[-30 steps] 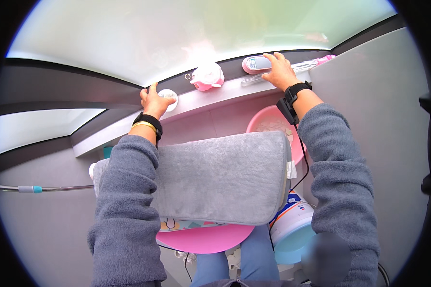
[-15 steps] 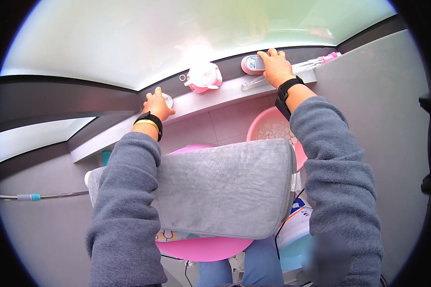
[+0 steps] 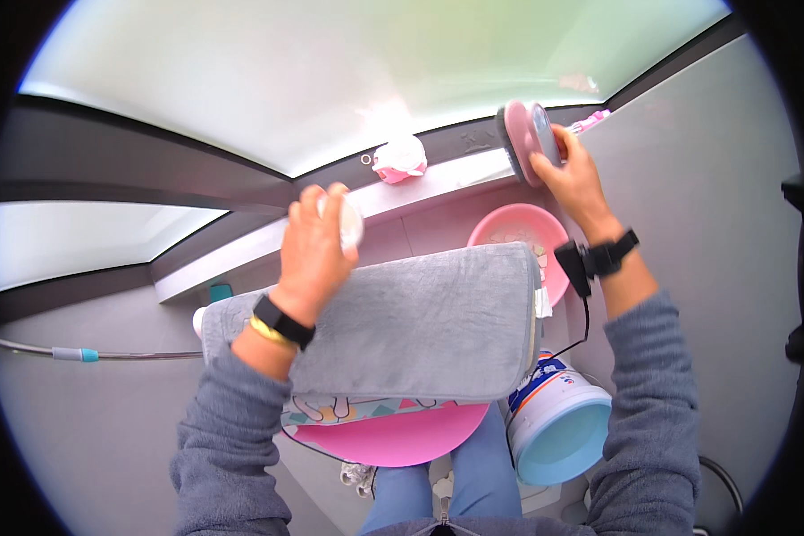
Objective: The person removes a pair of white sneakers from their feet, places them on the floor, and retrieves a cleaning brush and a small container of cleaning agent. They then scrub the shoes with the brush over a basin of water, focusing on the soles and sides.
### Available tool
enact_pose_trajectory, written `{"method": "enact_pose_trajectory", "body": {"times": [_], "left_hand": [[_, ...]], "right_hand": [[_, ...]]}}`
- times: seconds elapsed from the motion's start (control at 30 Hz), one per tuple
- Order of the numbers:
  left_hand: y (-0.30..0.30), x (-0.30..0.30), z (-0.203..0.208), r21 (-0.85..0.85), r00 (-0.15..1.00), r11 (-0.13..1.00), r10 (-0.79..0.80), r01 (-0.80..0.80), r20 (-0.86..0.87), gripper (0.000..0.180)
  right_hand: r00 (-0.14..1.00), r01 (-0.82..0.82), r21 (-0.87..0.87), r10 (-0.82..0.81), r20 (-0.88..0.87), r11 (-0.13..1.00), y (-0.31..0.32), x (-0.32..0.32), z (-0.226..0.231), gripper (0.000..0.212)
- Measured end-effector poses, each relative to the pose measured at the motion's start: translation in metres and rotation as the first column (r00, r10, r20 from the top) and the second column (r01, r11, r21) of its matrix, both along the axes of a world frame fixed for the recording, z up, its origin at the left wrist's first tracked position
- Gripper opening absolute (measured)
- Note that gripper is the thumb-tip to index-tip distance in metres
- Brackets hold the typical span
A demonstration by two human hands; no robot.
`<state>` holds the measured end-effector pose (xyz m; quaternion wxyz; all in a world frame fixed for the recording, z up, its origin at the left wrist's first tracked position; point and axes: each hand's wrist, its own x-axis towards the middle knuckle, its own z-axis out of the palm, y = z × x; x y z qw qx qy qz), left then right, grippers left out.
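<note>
My left hand (image 3: 311,246) is closed around a small round white thing (image 3: 353,223), held above the far left part of a thick grey mat (image 3: 411,326). Part of the white thing is behind my fingers, so I cannot tell its kind. In my right hand (image 3: 581,183) is a pink scrubbing brush (image 3: 520,143), raised over the ledge and tilted so its dark bristles face left. The mat lies folded across a bright pink basin (image 3: 393,439) in front of me. A patterned layer (image 3: 348,411) shows beneath the mat's near edge.
A pink-and-white pot (image 3: 400,161) and a pink-ended wand (image 3: 590,121) are on the ledge (image 3: 456,176). A pink bowl (image 3: 520,214) with pale pieces stands far right. Nearby is a white bucket (image 3: 554,402), light blue inside. A metal pole (image 3: 143,355) lies left.
Both hands have come up off the ledge. My left hand brought the white thing back toward the mat; my right hand lifted the brush and turned it on edge.
</note>
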<state>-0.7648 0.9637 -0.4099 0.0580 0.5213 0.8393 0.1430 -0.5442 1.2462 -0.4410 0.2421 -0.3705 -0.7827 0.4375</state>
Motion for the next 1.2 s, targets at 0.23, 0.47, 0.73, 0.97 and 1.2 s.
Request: {"method": "enact_pose_trajectory", "body": {"times": [0.23,0.47,0.73,0.97,1.2], "left_hand": [[-0.086,0.103,0.112,-0.075,0.9,0.91,-0.415,0.408,-0.135,0.071],[-0.161,0.186,0.151,-0.171,0.748,0.756,-0.653,0.632,-0.121,0.053],[-0.232,0.28,0.133,-0.247,0.533,0.545,-0.838,0.801,-0.119,0.063],[-0.3,0.387,0.152,-0.16,0.492,0.504,-0.864,0.849,-0.109,0.067],[-0.338,0.471,0.19,-0.15,0.492,0.492,-0.87,0.858,-0.038,0.057]], "right_hand": [[0.957,-0.039,-0.472,-0.103,-0.271,0.881,-0.151,0.106,0.118,0.043],[0.907,-0.272,-0.812,-0.144,-0.396,0.517,-0.274,0.169,0.168,0.047],[0.859,-0.51,-0.73,0.311,-0.406,0.456,-0.362,0.215,0.189,0.053],[0.889,-0.45,-0.522,0.304,-0.343,0.725,-0.447,0.329,0.191,0.071],[0.845,-0.259,-0.749,-0.232,-0.481,0.61,-0.516,0.415,0.197,0.07]]}}
